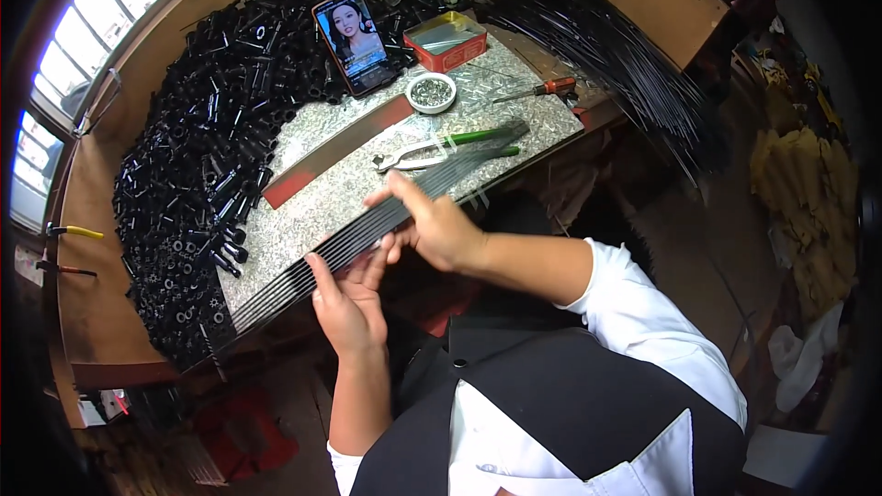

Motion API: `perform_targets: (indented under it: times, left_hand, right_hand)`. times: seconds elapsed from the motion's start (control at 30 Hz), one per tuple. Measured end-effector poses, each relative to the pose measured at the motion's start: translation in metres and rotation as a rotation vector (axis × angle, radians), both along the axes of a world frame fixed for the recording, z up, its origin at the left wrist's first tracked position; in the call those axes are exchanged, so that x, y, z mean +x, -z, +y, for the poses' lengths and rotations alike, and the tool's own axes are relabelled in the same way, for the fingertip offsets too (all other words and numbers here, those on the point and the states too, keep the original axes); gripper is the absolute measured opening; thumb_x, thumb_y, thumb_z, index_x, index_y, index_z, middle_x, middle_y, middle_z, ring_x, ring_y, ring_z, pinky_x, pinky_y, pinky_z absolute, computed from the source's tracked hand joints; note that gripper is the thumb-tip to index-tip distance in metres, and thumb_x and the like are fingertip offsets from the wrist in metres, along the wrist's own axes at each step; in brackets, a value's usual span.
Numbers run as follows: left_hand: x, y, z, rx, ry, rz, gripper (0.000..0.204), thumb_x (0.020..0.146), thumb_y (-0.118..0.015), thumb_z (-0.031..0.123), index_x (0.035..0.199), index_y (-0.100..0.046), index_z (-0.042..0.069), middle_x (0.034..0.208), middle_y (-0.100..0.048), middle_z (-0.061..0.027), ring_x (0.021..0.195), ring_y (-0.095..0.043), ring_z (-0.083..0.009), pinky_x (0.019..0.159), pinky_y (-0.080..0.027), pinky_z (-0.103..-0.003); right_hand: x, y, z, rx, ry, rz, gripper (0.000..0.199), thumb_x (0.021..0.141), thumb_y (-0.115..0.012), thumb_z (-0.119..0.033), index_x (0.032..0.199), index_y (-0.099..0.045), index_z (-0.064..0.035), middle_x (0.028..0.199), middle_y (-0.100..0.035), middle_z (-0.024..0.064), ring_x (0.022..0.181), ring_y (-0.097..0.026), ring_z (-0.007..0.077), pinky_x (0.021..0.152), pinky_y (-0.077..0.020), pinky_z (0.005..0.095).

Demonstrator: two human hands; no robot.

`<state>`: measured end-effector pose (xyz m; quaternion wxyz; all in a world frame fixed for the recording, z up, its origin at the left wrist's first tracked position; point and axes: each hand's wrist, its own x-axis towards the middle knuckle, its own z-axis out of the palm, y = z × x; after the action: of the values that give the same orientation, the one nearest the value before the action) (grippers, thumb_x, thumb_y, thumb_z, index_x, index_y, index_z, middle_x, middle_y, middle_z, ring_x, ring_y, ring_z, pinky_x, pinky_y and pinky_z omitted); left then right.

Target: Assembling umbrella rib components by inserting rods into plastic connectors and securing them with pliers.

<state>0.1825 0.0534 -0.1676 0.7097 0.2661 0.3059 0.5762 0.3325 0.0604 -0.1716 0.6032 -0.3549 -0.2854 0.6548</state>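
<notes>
Both hands are on a flat bundle of thin black rods (367, 234) that runs diagonally along the front edge of the speckled metal worktop (312, 193). The left hand (347, 303) grips the bundle from underneath, thumb up on the near edge, fingers curled around it. The right hand (432, 225) clamps it from above, fingers pressed over the top of the rods, so neither hand is loose. Just behind the bundle lie green-handled pliers (441, 149), then a small white bowl of little metal bits (431, 92), a red tin (446, 39) and a red-handled screwdriver (537, 89). A phone (354, 41) leans against a huge heap of short black tubes (197, 156) on the left, and more long black rods (606, 46) are stacked at the back right.
</notes>
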Motion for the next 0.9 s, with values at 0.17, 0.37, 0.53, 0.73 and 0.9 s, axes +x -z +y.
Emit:
perform_targets:
  times: [0.17,0.37,0.53,0.73,0.9]
  left_hand:
    - [-0.014,-0.021,-0.037,0.167,0.465,0.247,0.035,0.099,-0.046,0.022,0.117,-0.051,-0.008,0.101,-0.064,-0.0253,0.086,-0.068,-0.0294,0.075,-0.056,-0.036]
    - [-0.019,-0.065,-0.031,0.645,0.195,0.500,0.018,0.093,-0.053,0.003,0.107,-0.058,-0.008,0.092,-0.068,-0.0175,0.074,-0.065,-0.0164,0.070,-0.053,-0.027]
    - [-0.019,-0.090,-0.011,0.819,-0.152,0.815,0.027,0.090,-0.058,0.008,0.115,-0.056,-0.003,0.110,-0.063,-0.0139,0.095,-0.058,-0.0157,0.079,-0.046,-0.026]
    - [-0.006,-0.096,0.012,0.762,0.018,0.709,0.051,0.090,-0.059,0.008,0.135,-0.038,-0.004,0.124,-0.056,-0.0189,0.112,-0.055,-0.0210,0.095,-0.042,-0.034]
    - [0.000,-0.110,0.011,0.618,0.192,0.560,0.047,0.092,-0.055,0.002,0.135,-0.037,-0.006,0.090,-0.068,-0.0147,0.081,-0.067,-0.0190,0.078,-0.053,-0.030]
  right_hand:
    - [0.066,-0.079,0.021,0.196,-0.134,-0.474,0.044,0.098,-0.046,-0.038,0.098,-0.063,0.0031,0.085,-0.065,0.0108,0.053,-0.058,0.0128,0.043,-0.0497,0.0251]
    - [0.075,-0.104,0.015,0.205,-0.492,-0.976,0.036,0.093,-0.053,-0.038,0.094,-0.065,-0.0048,0.074,-0.061,0.0040,0.051,-0.055,0.0103,0.047,-0.0470,0.0244]
    - [0.041,-0.078,0.005,0.151,-0.807,-1.116,0.052,0.088,-0.056,-0.051,0.091,-0.068,-0.0005,0.064,-0.060,0.0116,0.052,-0.058,0.0196,0.050,-0.0490,0.0328]
    - [0.016,-0.038,0.004,0.396,-0.891,-1.003,0.041,0.093,-0.053,-0.037,0.087,-0.065,0.0018,0.064,-0.060,0.0130,0.054,-0.059,0.0225,0.054,-0.0495,0.0347]
    - [0.008,-0.038,0.008,0.537,-0.945,-1.043,0.044,0.093,-0.054,-0.039,0.080,-0.057,0.0022,0.070,-0.060,0.0149,0.067,-0.059,0.0265,0.066,-0.0464,0.0375]
